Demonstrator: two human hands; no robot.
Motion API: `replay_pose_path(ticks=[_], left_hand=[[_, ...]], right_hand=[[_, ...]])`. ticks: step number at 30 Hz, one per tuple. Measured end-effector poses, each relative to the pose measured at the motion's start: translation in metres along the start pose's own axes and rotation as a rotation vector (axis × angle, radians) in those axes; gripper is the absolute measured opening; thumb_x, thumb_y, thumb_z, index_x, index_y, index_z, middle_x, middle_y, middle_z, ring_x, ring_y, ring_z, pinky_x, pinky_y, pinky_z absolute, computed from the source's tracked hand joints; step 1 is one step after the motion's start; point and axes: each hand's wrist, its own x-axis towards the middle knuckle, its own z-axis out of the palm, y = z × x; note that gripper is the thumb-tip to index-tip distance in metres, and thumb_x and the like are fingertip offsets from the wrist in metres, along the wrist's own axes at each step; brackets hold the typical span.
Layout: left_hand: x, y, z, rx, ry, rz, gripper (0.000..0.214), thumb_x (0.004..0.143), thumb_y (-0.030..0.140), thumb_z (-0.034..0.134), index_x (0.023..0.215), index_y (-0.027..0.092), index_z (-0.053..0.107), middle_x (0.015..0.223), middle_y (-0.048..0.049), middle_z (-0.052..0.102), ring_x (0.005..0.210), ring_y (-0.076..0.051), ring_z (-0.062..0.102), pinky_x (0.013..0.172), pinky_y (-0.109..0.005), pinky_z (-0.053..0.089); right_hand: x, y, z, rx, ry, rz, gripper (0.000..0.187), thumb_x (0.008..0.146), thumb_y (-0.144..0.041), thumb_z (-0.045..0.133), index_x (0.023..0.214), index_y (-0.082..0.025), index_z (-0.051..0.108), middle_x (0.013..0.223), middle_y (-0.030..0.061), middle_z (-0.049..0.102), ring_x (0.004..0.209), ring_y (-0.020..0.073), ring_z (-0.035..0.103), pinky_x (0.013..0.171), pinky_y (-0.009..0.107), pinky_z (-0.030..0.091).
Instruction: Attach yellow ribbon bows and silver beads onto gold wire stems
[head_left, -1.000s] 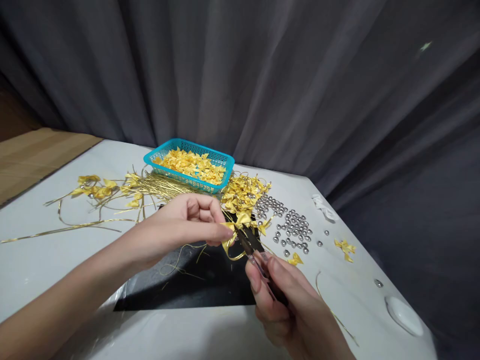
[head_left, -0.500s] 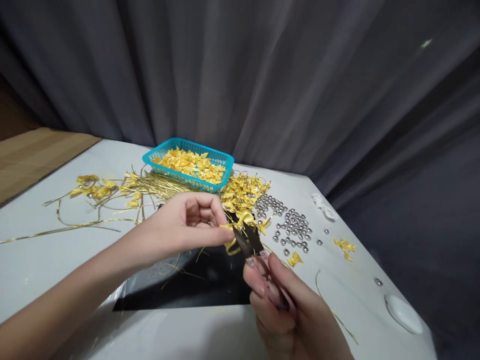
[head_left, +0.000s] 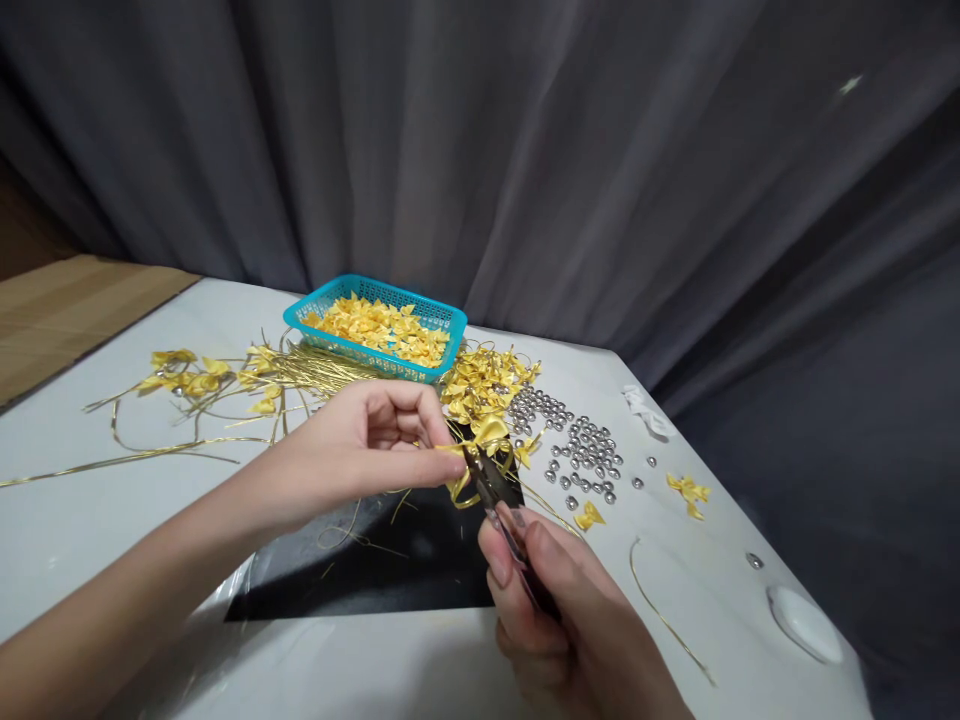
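Observation:
Between the thumb and fingers of my left hand (head_left: 382, 440) I pinch a yellow ribbon bow (head_left: 491, 432), with a looped tail of gold cord hanging below it. My right hand (head_left: 555, 600) is wrapped round a pair of small scissors (head_left: 491, 482) with dark blades. The blades lie nearly together, their tips touching or very close to the bow beside my left thumb. What exactly sits between the tips is too small to tell. Both hands are above a black mat (head_left: 375, 570) on the white table.
A blue basket (head_left: 300, 312) of yellow bows stands at the back. Near it lie a bundle of gold cords (head_left: 330, 368) and a heap of yellow bows (head_left: 487, 380). Silver beads (head_left: 589, 450) are scattered to the right. A white oval object (head_left: 804, 624) lies near the right edge.
The scissor blades, spread apart before, have closed near the bow. My right hand has squeezed the handles together and moved slightly left. My left hand keeps its pinch.

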Motion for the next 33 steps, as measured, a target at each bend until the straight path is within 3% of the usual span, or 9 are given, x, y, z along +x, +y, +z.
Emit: replay_pose_path(ticks=[5, 13, 17, 19, 21, 24, 27, 30, 33], left_hand=[[0.000, -0.002, -0.002, 0.013, -0.018, 0.015, 0.022, 0.065, -0.004, 0.067, 0.063, 0.017, 0.060, 0.059, 0.0084, 0.064, 0.056, -0.001, 0.056, 0.052, -0.007, 0.039], [-0.001, -0.003, -0.003, -0.060, -0.109, 0.030, 0.015, 0.073, 0.013, 0.071, 0.064, 0.015, 0.058, 0.061, 0.0063, 0.064, 0.057, -0.002, 0.056, 0.053, -0.009, 0.040], [-0.001, -0.004, -0.005, -0.075, -0.130, 0.037, 0.016, 0.073, 0.015, 0.072, 0.066, 0.016, 0.057, 0.062, 0.0065, 0.065, 0.057, -0.002, 0.056, 0.054, -0.009, 0.040], [0.000, -0.004, -0.006, -0.052, -0.113, 0.041, 0.015, 0.073, 0.017, 0.072, 0.068, 0.016, 0.058, 0.062, 0.0070, 0.065, 0.056, -0.001, 0.055, 0.053, -0.008, 0.039], [0.001, -0.004, -0.006, -0.013, -0.071, 0.033, 0.014, 0.074, 0.019, 0.071, 0.069, 0.017, 0.059, 0.061, 0.0071, 0.064, 0.055, -0.001, 0.053, 0.051, -0.008, 0.037], [0.000, -0.002, -0.005, 0.019, -0.021, -0.007, 0.013, 0.073, 0.021, 0.072, 0.068, 0.017, 0.060, 0.059, 0.0066, 0.064, 0.054, -0.002, 0.053, 0.051, -0.009, 0.037], [-0.002, 0.002, -0.001, 0.019, 0.001, -0.063, 0.014, 0.070, 0.020, 0.073, 0.066, 0.017, 0.060, 0.059, 0.0056, 0.064, 0.054, -0.003, 0.054, 0.053, -0.011, 0.038], [-0.005, 0.005, 0.003, 0.036, 0.044, -0.114, 0.014, 0.069, 0.019, 0.073, 0.063, 0.017, 0.060, 0.055, 0.0054, 0.062, 0.052, -0.004, 0.053, 0.052, -0.012, 0.039], [-0.007, 0.008, 0.006, 0.063, 0.068, -0.148, 0.016, 0.065, 0.015, 0.074, 0.060, 0.017, 0.059, 0.054, 0.0059, 0.063, 0.051, -0.004, 0.054, 0.051, -0.012, 0.039]], right_hand=[[-0.002, -0.002, 0.004, -0.096, 0.067, -0.039, 0.042, 0.077, -0.055, 0.062, 0.073, -0.019, 0.041, 0.046, -0.0113, 0.027, 0.041, 0.0010, 0.011, 0.037, 0.011, 0.011], [-0.007, -0.005, 0.005, -0.014, 0.064, 0.060, 0.047, 0.070, -0.058, 0.066, 0.074, -0.019, 0.040, 0.051, -0.0105, 0.022, 0.043, 0.0022, 0.007, 0.042, 0.019, -0.003], [-0.008, 0.000, 0.007, -0.095, 0.085, 0.003, 0.046, 0.074, -0.061, 0.059, 0.074, -0.020, 0.039, 0.048, -0.0113, 0.021, 0.042, 0.0029, 0.006, 0.040, 0.019, 0.001], [-0.008, 0.005, 0.006, -0.302, 0.138, -0.130, 0.042, 0.080, -0.059, 0.051, 0.073, -0.020, 0.040, 0.047, -0.0107, 0.021, 0.042, 0.0036, 0.009, 0.040, 0.018, 0.007], [-0.007, 0.011, 0.003, -0.650, 0.257, -0.367, 0.035, 0.086, -0.052, 0.047, 0.074, -0.019, 0.044, 0.048, -0.0089, 0.025, 0.042, 0.0050, 0.017, 0.040, 0.019, 0.013], [-0.004, 0.015, -0.008, -1.192, 0.504, -0.762, 0.023, 0.091, -0.039, 0.043, 0.085, -0.019, 0.052, 0.056, -0.0045, 0.044, 0.045, 0.0071, 0.037, 0.040, 0.019, 0.026], [-0.003, 0.011, -0.021, -1.604, 0.627, -1.044, 0.018, 0.094, -0.032, 0.042, 0.096, -0.019, 0.054, 0.068, -0.0013, 0.059, 0.049, 0.0083, 0.051, 0.047, 0.018, 0.038], [-0.003, 0.004, -0.028, -1.853, 0.621, -1.149, 0.020, 0.096, -0.030, 0.039, 0.101, -0.016, 0.053, 0.067, -0.0007, 0.062, 0.047, 0.0085, 0.054, 0.047, 0.019, 0.041], [-0.005, -0.001, -0.029, -1.927, 0.559, -1.134, 0.023, 0.097, -0.029, 0.035, 0.103, -0.014, 0.052, 0.068, 0.0005, 0.064, 0.047, 0.0084, 0.056, 0.047, 0.019, 0.042]])
